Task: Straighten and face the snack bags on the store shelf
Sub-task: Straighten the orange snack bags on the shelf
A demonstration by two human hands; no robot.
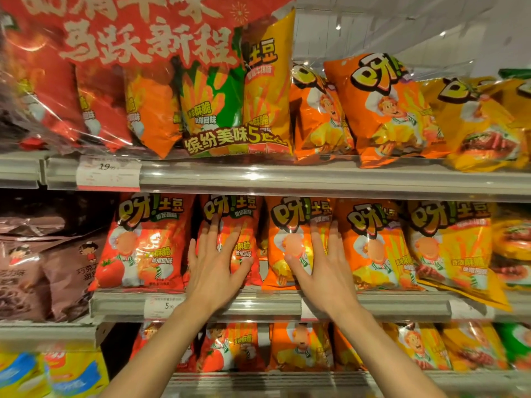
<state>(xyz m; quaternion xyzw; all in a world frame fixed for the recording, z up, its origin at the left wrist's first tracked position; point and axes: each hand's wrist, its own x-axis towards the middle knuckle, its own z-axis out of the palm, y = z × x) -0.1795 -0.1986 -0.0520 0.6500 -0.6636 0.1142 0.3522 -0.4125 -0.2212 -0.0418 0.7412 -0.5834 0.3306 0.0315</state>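
On the middle shelf stand several upright snack bags in a row. My left hand lies flat with fingers spread on the front of a red bag, the second red one from the left. My right hand rests flat, fingers spread, on the orange bag beside it. Neither hand grips anything. Another red bag stands to the left. Further orange and yellow bags stand to the right, and the yellow one leans with its lower corner over the shelf edge.
The top shelf carries large multi-pack bags and orange bags. Brown bags fill the left of the middle level. The lower shelf holds more red and orange bags. Price tags sit on the shelf rails.
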